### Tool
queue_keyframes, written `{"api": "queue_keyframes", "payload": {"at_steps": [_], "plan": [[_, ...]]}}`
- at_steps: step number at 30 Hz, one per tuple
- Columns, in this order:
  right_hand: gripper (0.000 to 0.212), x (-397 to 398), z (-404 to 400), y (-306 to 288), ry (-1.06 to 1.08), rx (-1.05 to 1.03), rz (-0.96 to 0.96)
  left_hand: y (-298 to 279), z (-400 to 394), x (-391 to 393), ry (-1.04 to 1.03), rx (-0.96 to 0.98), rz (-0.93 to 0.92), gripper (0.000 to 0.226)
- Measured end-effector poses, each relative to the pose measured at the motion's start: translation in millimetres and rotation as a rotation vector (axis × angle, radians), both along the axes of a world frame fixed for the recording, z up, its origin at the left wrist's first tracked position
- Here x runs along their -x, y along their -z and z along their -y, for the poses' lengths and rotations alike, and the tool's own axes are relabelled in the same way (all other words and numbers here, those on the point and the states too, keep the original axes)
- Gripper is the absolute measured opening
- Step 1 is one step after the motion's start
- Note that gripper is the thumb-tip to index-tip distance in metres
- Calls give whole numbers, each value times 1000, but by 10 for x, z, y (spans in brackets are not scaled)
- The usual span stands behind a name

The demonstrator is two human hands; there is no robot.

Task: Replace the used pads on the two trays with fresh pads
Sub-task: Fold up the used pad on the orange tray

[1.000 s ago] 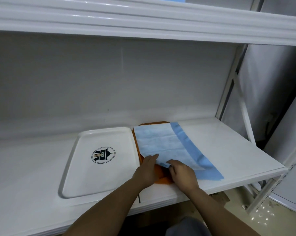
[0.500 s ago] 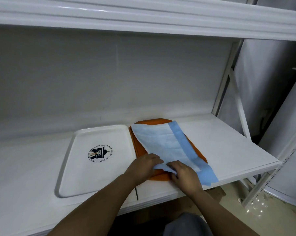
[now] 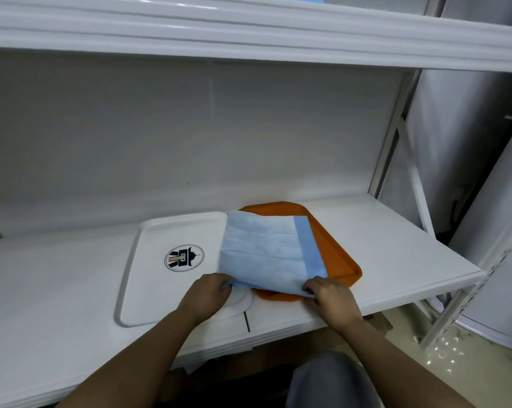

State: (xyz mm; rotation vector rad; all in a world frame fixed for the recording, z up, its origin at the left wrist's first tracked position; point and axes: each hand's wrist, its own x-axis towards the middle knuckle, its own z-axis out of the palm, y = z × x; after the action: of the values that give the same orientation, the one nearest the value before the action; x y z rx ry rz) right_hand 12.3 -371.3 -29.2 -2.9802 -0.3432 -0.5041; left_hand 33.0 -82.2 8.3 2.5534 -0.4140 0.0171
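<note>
Both hands are pinching the blue pad's point(image 3: 266, 251) near edge: left hand point(image 3: 207, 295) at its left corner, right hand point(image 3: 329, 298) at its right. Pad is extending straight away from both hands, draping over the orange tray point(image 3: 341, 260), its left edge overhanging the white tray point(image 3: 149, 275).

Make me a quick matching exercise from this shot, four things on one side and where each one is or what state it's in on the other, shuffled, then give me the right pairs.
Things:
1. white tray
2. orange tray
3. blue pad
4. upper shelf

States or places:
A. partly covered by the pad
B. held at its near edge by both hands
C. bare, round logo showing
D. overhead, across the top of the view

Pairs: 1-C, 2-A, 3-B, 4-D. The left hand and right hand each grip a near corner of the pad.
</note>
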Motion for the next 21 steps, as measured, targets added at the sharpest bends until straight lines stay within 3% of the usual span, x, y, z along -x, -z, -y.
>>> {"api": "queue_keyframes", "payload": {"at_steps": [6,8,10,15,17,20,21], "plan": [[11,101,-9,-153,98,-137,44,51,-162,95,-81,4,-47,21],[13,133,-33,-205,81,-237,75,48,-231,121,-130,48,-46,27],[17,171,-53,-268,86,-327,87,14,-303,139,-191,123,-38,28],[18,225,-167,-423,76,-557,122,-39,-376,214,-279,412,56,4],[19,231,-200,-470,58,-623,124,28,-417,216,-220,384,100,16],[21,226,-224,-537,31,-712,107,148,-498,179,-201,278,74,54],[21,216,-224,-566,29,-732,108,162,-495,150,-188,282,46,55]]}}
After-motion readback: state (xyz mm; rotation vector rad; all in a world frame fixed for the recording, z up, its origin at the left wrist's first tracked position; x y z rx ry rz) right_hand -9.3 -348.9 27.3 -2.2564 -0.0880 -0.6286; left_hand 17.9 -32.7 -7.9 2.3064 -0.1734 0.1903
